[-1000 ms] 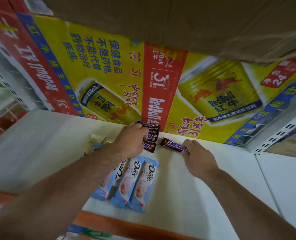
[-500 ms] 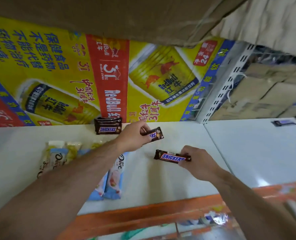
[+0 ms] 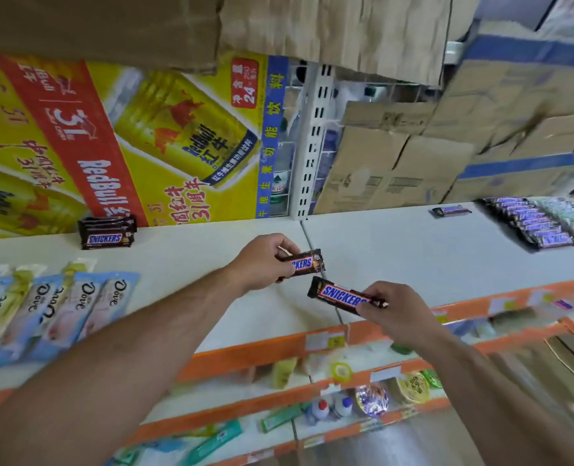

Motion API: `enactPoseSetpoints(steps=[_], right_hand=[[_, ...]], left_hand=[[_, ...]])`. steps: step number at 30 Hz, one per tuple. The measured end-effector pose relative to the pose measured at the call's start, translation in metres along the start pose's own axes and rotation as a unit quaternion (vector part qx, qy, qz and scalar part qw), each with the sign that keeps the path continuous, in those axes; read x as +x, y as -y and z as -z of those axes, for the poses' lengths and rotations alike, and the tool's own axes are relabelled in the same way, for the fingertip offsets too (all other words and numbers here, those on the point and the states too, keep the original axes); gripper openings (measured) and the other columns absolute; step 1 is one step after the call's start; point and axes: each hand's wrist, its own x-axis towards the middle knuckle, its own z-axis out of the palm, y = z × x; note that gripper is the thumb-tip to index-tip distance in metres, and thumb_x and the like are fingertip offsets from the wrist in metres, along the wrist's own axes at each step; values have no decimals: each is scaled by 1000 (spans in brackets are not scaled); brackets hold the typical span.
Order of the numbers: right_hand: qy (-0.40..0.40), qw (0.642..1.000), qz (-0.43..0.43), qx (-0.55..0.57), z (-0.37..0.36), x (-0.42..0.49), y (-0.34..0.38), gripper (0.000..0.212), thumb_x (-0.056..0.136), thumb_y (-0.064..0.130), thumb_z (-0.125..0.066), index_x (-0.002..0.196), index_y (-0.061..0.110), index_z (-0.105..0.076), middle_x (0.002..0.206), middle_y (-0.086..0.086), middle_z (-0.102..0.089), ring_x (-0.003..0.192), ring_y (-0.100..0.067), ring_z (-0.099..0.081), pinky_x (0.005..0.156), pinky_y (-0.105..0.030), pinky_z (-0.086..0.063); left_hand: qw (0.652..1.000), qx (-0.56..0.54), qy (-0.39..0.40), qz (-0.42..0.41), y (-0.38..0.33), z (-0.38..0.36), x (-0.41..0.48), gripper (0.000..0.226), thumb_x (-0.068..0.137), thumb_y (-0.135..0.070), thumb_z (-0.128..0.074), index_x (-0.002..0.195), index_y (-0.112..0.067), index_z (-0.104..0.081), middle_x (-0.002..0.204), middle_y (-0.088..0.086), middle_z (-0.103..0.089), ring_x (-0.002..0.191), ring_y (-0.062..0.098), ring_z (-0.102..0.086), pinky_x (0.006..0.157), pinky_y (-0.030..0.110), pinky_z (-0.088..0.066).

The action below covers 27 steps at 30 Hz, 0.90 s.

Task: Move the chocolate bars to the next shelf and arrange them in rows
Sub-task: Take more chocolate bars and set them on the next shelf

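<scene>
A: We've got a bar in each hand here. The left hand (image 3: pixel 262 262) curls fingers and thumb round one Snickers bar (image 3: pixel 307 262), gripping its near end so the far end pokes out to the right. The right hand (image 3: pixel 396 314) pinches a second Snickers bar (image 3: pixel 337 294) by its right end, label up.

B: And both bars are in the air, we'd say, just over the seam (image 3: pixel 312 242) where the left shelf (image 3: pixel 184 260) meets the right shelf (image 3: pixel 396 253). We reckon they're held by the ends so each can be laid flat without fingers trapped underneath.

A: Where are they headed? We see a row of Snickers (image 3: pixel 534 223) lined up at the far right of that next shelf, and a lone bar (image 3: pixel 452 210) lying at the back, apart from the row.

B: So we judge the carry is midway. A small stack (image 3: pixel 107 232) sits at the back of the left shelf against the Red Bull carton (image 3: pixel 127 146), yet to be moved.

A: Room looks generous. A wide stretch of white board shows between the hands and the row, and we see nothing there to snag on.

B: We'd watch the edges, though. The slotted upright (image 3: pixel 309 146) stands at the back of the seam, cardboard boxes (image 3: pixel 396 169) crowd the rear, and the orange front lip (image 3: pixel 278 351) runs close under the right wrist. The Dove packs (image 3: pixel 77 304) lie well to the left, out of the path.
</scene>
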Motion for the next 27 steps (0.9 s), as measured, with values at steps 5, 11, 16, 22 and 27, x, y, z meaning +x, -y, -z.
enactPoseSetpoints(steps=[5,11,16,22,27], right_hand=[[-18,1000,14,3,69,-11,-75,4,87,23,-70,86,27,-68,62,11,-58,51,-7,-50,50,-24,-36],[-40,999,1,33,138,-16,-143,3,88,22,-68,87,23,-70,61,7,-61,55,-12,-55,55,-29,-42],[-57,996,-24,58,172,0,-186,3,88,19,-67,86,19,-70,55,1,-60,43,-11,-53,41,-19,-37],[-67,995,-48,48,199,47,-222,3,87,23,-69,85,24,-69,62,2,-63,48,-11,-55,49,-23,-42],[-73,994,-72,33,223,95,-245,3,87,21,-69,86,25,-69,62,6,-59,52,-13,-53,52,-25,-40]], left_hand=[[1000,-8,-1,-7,-52,-91,15,26,81,2,-65,92,-21,-65,84,6,-72,63,17,-61,66,35,-52],[999,1,22,-25,-102,-177,45,27,82,6,-62,92,-19,-66,85,11,-72,67,19,-63,73,39,-56],[998,19,41,-35,-129,-221,88,28,83,4,-63,90,-23,-65,86,9,-71,66,18,-63,71,37,-56],[996,27,67,-53,-148,-255,164,27,83,5,-62,94,-19,-66,88,10,-71,63,17,-59,64,32,-53],[997,21,67,-39,-163,-272,226,28,81,3,-61,93,-22,-66,84,3,-71,59,14,-56,59,26,-48]])
